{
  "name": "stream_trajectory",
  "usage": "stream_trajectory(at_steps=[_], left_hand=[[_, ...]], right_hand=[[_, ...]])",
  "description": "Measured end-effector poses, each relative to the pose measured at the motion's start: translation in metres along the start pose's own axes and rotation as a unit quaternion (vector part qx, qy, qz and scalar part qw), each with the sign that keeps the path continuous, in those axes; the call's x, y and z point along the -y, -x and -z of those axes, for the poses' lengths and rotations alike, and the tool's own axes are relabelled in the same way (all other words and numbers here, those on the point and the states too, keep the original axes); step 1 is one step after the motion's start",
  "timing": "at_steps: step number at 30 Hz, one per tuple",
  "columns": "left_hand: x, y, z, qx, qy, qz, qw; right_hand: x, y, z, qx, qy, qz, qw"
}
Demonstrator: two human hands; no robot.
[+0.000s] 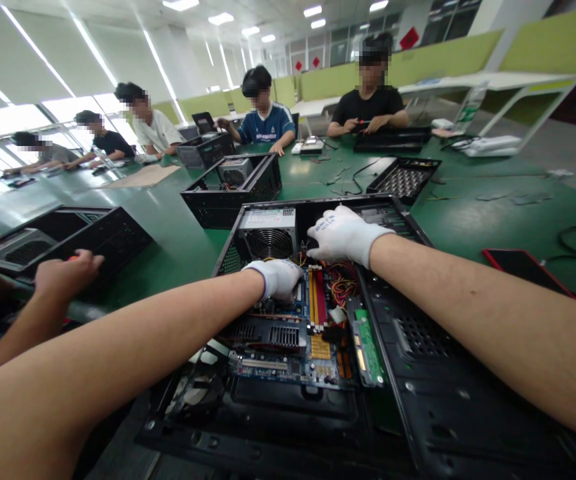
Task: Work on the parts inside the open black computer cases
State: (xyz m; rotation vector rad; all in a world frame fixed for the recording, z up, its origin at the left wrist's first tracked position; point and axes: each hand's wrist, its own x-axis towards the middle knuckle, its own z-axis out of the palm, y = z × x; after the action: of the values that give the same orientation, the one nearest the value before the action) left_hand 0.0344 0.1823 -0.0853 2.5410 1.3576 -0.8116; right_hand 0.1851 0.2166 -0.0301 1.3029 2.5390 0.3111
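An opened black computer case [288,427] lies on the green table, its blue motherboard [273,363] facing up. My left hand [282,279], in a white glove, is down on the board beside the yellow and red memory slots [318,297]; its fingers are bent, and what they hold, if anything, is hidden. Just below the power supply [268,233], my gloved right hand [343,233] has its fingers curled near thin wires; whether it grips one is too small to tell. Bundled coloured wires [344,283] and a green circuit board [369,347] sit to the right.
Another open case [233,193] stands behind mine, and a third [63,240] is at the left, near a person's hand [71,270]. A perforated black panel [403,179] lies behind right. A red-edged black device [528,270] rests at the right. Several people sit around the table.
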Motion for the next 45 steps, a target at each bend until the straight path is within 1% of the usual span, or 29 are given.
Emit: stream_trajectory(at_steps=[4, 11, 15, 24, 38, 45], left_hand=[[-0.0003, 0.0023, 0.0027, 0.009, 0.004, 0.001, 1.0], [-0.0036, 0.0043, 0.003, 0.0, 0.005, 0.009, 1.0], [-0.0061, 0.0057, 0.0053, 0.005, 0.001, 0.014, 1.0], [-0.0005, 0.0011, 0.0018, 0.007, 0.006, 0.004, 1.0], [-0.0038, 0.0022, 0.002, -0.001, 0.001, 0.02, 1.0], [0.0009, -0.0003, 0.0001, 0.004, 0.004, 0.001, 1.0]], right_hand=[[-0.0001, -0.0009, -0.0006, -0.001, 0.003, -0.002, 1.0], [0.0005, -0.0003, -0.0008, -0.002, 0.003, -0.003, 1.0], [0.0003, -0.0003, -0.0001, 0.001, 0.002, -0.004, 1.0], [0.001, 0.0011, 0.0012, 0.005, 0.005, -0.005, 1.0], [0.0017, 0.0025, 0.0037, 0.007, -0.003, -0.009, 1.0], [0.0017, 0.0017, 0.0014, 0.0, -0.003, -0.01, 1.0]])
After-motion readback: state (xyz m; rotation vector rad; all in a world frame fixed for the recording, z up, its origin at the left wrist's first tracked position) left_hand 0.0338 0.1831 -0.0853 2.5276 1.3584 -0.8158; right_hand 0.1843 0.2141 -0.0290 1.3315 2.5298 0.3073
